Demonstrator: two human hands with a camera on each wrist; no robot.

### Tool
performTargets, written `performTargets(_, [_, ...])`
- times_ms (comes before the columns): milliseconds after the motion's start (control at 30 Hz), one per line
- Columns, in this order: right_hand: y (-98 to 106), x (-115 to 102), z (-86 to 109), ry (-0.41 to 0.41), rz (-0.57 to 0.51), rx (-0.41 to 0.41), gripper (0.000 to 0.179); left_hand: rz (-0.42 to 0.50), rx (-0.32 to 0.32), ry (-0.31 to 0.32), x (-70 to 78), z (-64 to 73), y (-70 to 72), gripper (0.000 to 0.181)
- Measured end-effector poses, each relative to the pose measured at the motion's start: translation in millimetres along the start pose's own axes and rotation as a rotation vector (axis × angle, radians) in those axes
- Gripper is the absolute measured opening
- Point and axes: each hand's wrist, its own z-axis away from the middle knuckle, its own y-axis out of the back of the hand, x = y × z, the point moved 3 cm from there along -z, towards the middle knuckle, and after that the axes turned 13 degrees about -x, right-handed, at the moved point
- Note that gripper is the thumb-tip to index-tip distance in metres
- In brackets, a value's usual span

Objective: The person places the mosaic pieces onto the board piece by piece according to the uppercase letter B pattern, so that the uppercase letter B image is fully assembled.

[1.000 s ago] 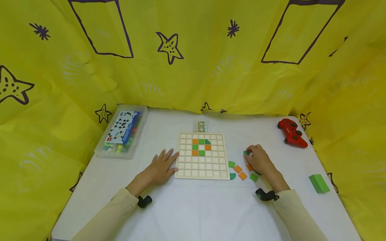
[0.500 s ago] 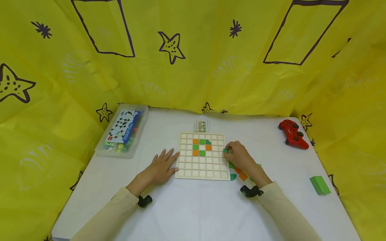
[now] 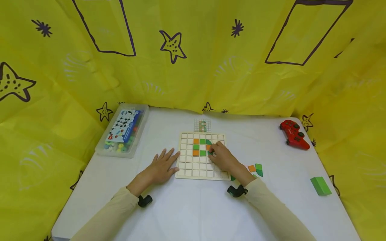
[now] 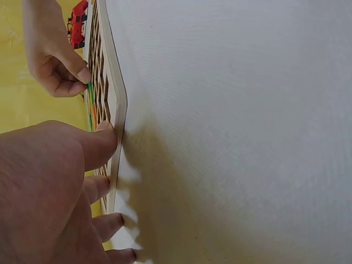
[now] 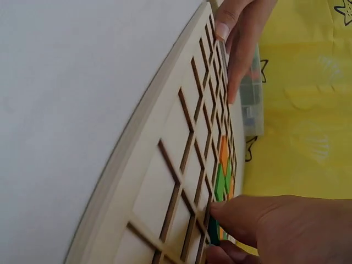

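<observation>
A square wooden grid board (image 3: pixel 188 166) lies mid-table, with several orange and green tiles set in its upper middle cells. My right hand (image 3: pixel 223 157) is over the board's right half. Between its thumb and fingers it pinches a dark green tile (image 5: pixel 213 228), right at the cell beside a light green tile (image 3: pixel 202 153) and below an orange one. My left hand (image 3: pixel 161 168) lies with spread fingers at the board's left edge. In the left wrist view its thumb (image 4: pixel 102 146) touches the board's rim.
Loose tiles, among them an orange square (image 3: pixel 251 168), lie right of the board, some hidden by the right forearm. A small pattern card (image 3: pixel 202 125) lies behind it. A plastic box (image 3: pixel 122 130) stands left; a red game controller (image 3: pixel 294 134) and green block (image 3: pixel 321 186) lie right.
My right hand has carried the dark green tile leftward from the loose tiles onto the board, beside the coloured cells. The left hand has stayed at the board's left edge.
</observation>
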Motion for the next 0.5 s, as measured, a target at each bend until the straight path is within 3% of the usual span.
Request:
performTargets(167, [-2.0, -4.6, -1.5, 0.006, 0.025, -0.016, 0.013, 0.0, 0.002, -0.005, 0.1, -0.3, -0.1, 0.069])
performTargets(500, [-1.6, -1.4, 4.7, 0.032, 0.002, 0.036, 0.016, 0.008, 0.007, -0.009, 2.2, 0.6, -0.1, 0.069])
